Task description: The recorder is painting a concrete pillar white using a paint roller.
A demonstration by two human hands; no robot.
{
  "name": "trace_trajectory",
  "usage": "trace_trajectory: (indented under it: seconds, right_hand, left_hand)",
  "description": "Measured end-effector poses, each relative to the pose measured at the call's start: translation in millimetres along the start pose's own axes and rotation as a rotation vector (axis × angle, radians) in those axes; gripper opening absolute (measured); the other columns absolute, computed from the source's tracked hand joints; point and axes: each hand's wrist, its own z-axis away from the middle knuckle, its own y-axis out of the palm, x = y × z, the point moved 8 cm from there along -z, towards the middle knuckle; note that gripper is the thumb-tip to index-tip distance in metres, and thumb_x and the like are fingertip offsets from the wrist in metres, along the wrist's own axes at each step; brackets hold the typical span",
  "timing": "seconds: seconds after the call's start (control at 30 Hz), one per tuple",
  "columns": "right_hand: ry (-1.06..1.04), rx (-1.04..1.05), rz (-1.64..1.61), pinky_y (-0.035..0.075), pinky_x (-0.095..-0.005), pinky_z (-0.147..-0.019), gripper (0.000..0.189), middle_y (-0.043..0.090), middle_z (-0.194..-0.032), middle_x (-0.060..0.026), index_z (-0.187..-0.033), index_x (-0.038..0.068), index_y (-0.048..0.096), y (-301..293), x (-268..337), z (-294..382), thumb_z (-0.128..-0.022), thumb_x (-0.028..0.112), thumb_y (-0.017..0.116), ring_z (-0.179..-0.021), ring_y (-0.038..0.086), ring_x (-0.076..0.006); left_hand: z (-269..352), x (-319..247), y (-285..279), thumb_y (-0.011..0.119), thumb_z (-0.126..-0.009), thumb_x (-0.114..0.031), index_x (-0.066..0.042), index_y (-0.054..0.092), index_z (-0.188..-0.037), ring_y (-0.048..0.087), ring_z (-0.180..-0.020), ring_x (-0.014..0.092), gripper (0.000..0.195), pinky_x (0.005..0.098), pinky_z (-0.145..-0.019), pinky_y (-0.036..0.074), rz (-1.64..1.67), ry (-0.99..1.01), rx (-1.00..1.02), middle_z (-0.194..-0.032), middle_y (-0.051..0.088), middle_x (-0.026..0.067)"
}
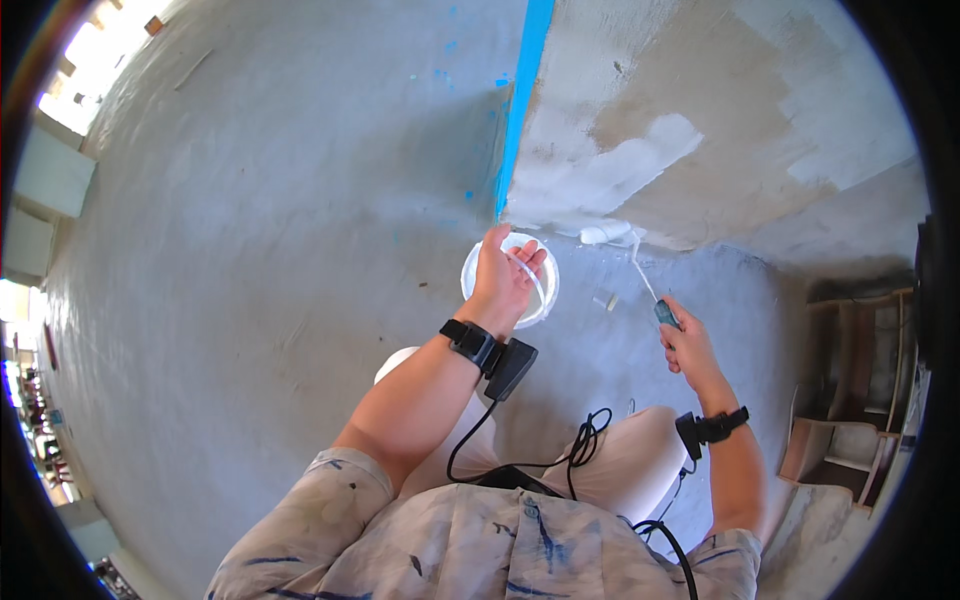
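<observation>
My left hand (504, 279) is over a white plastic bucket (466, 277), its fingers curled around the pale bail handle (534, 276). The hand hides part of the bucket's inside. In my right hand (691, 346) is the blue-green grip (666, 313) of a small paint roller. Its bent, paint-coated rod (642, 271) leads to the white roller cover (604, 232), which lies at the foot of the wall (697, 187). Fresh white paint (652, 154) covers a patch of that wall above the roller. Blue tape (523, 105) runs along the wall's left edge down to the bucket.
Blue specks (469, 195) dot the grey floor (300, 262) left of the tape. A small pale piece (606, 301) lies between bucket and roller grip. Wooden shelving (847, 450) stands at right. Black cables (589, 442) loop over my lap from the wrist devices.
</observation>
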Motion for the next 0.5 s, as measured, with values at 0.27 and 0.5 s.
trace_trajectory:
  seconds: [0.27, 0.5]
  right_hand:
    - [-0.460, 0.197, 0.535, 0.037, -0.0236, -0.043, 0.047, 0.049, -0.064, -0.0013, -0.130, 0.016, 0.051, 54, 29, 20, -0.084, 0.007, 0.053, -0.049, 0.043, -0.0083]
    - [-0.045, 0.333, 0.432, 0.041, -0.0252, -0.047, 0.044, 0.052, -0.067, -0.0029, -0.128, 0.017, 0.053, 88, 5, -1, -0.085, 0.011, 0.057, -0.052, 0.046, -0.0106]
  left_hand:
    - [3, 1, 7, 0.051, -0.085, -0.043, -0.002, 0.042, -0.096, 0.056, -0.101, 0.025, 0.043, 0.0363, -0.091, 0.039, -0.019, -0.014, -0.018, -0.089, 0.060, 0.0084]
    - [13, 5, 22, 0.052, -0.085, -0.047, 0.000, 0.044, -0.104, 0.055, -0.105, 0.026, 0.052, 0.0351, -0.092, 0.039, -0.072, -0.046, 0.090, -0.097, 0.059, 0.0101]
